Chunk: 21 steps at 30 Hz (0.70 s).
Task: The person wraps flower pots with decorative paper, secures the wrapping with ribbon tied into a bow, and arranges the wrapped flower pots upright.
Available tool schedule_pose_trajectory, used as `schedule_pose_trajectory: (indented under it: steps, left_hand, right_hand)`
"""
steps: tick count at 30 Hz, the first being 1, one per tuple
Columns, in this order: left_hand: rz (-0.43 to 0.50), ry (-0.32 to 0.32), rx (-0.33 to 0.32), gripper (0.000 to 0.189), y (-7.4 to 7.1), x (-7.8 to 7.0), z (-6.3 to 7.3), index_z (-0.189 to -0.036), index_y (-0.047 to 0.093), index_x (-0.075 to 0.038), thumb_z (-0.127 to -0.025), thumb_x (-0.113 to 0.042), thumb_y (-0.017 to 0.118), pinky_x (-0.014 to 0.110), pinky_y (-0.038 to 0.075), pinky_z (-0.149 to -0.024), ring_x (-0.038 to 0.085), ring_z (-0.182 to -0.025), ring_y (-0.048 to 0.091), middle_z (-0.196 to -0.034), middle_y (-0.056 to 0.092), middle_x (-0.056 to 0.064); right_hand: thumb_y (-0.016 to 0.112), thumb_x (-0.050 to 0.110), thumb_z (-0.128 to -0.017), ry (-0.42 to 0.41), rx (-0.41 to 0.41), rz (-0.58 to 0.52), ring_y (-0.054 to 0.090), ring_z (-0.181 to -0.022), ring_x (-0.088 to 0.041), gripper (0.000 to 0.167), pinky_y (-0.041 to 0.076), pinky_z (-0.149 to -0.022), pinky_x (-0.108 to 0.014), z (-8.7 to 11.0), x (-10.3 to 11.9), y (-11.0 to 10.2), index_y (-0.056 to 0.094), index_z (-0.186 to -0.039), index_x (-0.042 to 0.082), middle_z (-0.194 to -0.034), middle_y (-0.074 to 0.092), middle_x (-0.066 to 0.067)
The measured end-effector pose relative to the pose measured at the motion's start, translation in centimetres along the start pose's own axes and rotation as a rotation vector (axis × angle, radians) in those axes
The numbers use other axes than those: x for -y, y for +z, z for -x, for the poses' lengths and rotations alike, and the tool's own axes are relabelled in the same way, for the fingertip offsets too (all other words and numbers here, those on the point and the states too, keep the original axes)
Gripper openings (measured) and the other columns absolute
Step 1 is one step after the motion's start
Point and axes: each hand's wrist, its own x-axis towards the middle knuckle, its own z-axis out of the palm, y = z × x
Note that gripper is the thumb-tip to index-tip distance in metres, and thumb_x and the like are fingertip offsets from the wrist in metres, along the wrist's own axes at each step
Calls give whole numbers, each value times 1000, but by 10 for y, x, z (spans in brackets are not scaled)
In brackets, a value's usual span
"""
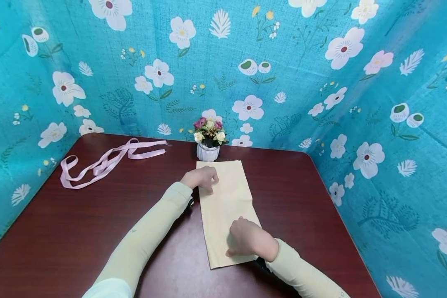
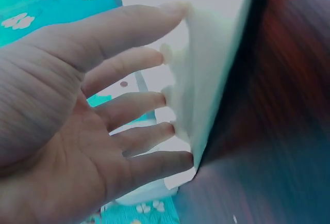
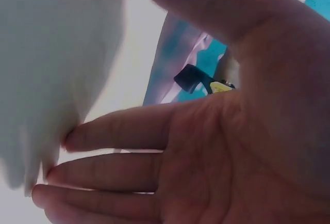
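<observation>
A long folded cream cloth (image 1: 229,203) lies flat on the table, running from near the flower pot toward the front. On its far left part, my left hand (image 1: 202,179) rests its fingertips. Nearer the front, my right hand (image 1: 250,238) touches the cloth close to its lower right corner. The left wrist view shows spread, fairly straight fingers (image 2: 131,105) with their tips on the cloth (image 2: 219,33). Similarly, the right wrist view has extended fingers (image 3: 116,131) meeting the pale surface, the thumb apart from them. Neither hand pinches the fabric.
A small white pot (image 1: 207,153) of artificial flowers stands just beyond the cloth's far edge. A loosely looped pink ribbon (image 1: 106,163) lies at the back left of the dark red-brown table (image 1: 164,256). Blue floral curtains (image 1: 208,62) hang behind and along the sides.
</observation>
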Motion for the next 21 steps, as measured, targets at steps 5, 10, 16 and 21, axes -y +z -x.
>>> schedule_pose_trajectory:
  steps: [5,10,16,21]
  left_hand:
    - [30,-52,10,49,-5,11,12,-127,71,-9,-80,-9,84,29,45,-99,29,-142,43,-157,43,17]
    - [43,-73,31,60,-7,20,14,-137,66,-13,-80,-8,84,35,42,-109,33,-150,31,-163,35,14]
    - [34,-33,36,65,-4,28,16,-141,62,-13,-79,-7,84,31,42,-103,32,-149,33,-163,35,15]
    - [20,-16,22,70,-2,27,23,-144,57,-9,-79,-5,81,37,42,-108,34,-148,35,-162,35,19]
  right_hand:
    - [80,51,-81,-37,24,-83,61,-76,-18,49,54,-71,-33,0,-4,-8,66,-92,5,-86,63,-6]
    - [77,41,-88,-156,45,-231,51,-67,-7,30,48,-66,-27,-8,-19,-12,65,-92,14,-72,54,8]
    - [72,33,-94,-205,-2,-411,59,-72,-5,27,52,-69,-26,-17,-45,-11,71,-106,9,-84,69,2]
    - [71,35,-95,-1,-87,-418,62,-78,-14,38,52,-69,-35,-24,-70,-14,70,-120,6,-97,72,-6]
